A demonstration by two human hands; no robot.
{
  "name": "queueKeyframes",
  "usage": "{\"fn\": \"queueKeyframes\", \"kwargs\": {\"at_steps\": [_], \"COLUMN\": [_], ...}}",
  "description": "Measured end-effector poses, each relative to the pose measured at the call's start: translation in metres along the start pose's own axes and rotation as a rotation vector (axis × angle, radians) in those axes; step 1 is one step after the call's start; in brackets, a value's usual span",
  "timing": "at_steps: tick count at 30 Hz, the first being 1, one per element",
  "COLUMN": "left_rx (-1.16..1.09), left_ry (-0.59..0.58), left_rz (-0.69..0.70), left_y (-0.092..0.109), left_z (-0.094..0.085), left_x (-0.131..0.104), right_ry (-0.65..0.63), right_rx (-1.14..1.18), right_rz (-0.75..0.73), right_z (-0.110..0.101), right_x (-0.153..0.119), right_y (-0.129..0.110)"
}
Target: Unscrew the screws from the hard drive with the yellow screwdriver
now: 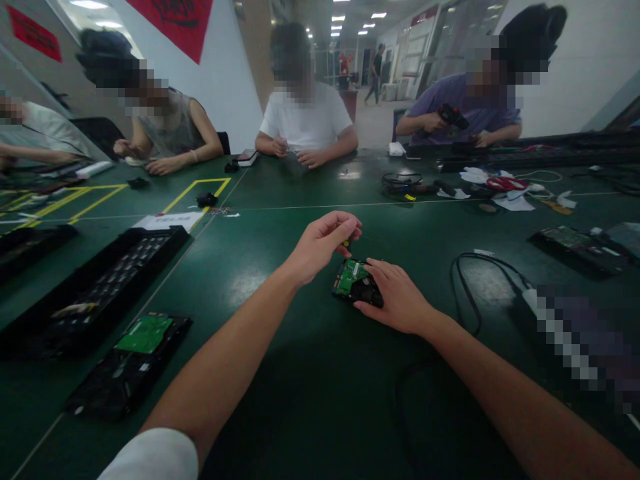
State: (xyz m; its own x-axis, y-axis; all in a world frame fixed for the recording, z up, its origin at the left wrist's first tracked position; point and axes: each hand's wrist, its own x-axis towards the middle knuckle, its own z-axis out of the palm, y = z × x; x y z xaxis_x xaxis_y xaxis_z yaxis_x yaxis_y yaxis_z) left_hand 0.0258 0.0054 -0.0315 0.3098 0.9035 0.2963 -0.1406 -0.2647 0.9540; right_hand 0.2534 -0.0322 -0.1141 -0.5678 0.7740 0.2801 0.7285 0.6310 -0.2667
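A hard drive [357, 280] lies on the green table with its green circuit board facing up. My right hand [400, 293] grips its right side, fingers over the far edge and thumb at the near edge. Just above the drive's far edge is my left hand [325, 240], its fingers pinched round a small dark piece with a yellow spot [346, 244]. The fingers hide most of that piece, so its kind does not show. To the left, a second hard drive in a black tray [130, 363] rests with its green board upward.
A long black slotted frame [110, 287] lies at the left, with white paper [170, 221] behind it. On the right are a power strip [565, 333] with its black cable and another drive in a tray [580, 247]. Cables and gloves [515, 187] lie farther back. Several people sit opposite.
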Motion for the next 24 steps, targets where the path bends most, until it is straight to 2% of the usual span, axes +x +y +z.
{"fn": "queueKeyframes", "kwargs": {"at_steps": [4,8,15,19,24], "left_rx": [0.123,0.139,-0.136,-0.186,-0.013], "left_ry": [0.028,0.015,-0.099,-0.030,0.071], "left_rz": [0.044,0.043,-0.114,-0.141,-0.105], "left_y": [0.0008,0.0031,0.0067,0.0065,0.0095], "left_z": [-0.0003,-0.0024,-0.0006,0.0016,-0.0021], "left_x": [-0.0007,-0.0015,-0.0036,-0.0036,-0.0011], "right_ry": [0.006,0.003,-0.004,-0.001,-0.007], "right_rx": [0.010,0.006,-0.003,0.003,-0.005], "right_rz": [-0.009,-0.006,0.001,-0.001,0.003], "right_z": [-0.0012,-0.0015,-0.0022,-0.0015,-0.0011], "right_x": [0.0005,0.0003,0.0002,0.0004,0.0004], "right_y": [-0.0009,-0.0017,-0.0018,-0.0010,-0.0008]}}
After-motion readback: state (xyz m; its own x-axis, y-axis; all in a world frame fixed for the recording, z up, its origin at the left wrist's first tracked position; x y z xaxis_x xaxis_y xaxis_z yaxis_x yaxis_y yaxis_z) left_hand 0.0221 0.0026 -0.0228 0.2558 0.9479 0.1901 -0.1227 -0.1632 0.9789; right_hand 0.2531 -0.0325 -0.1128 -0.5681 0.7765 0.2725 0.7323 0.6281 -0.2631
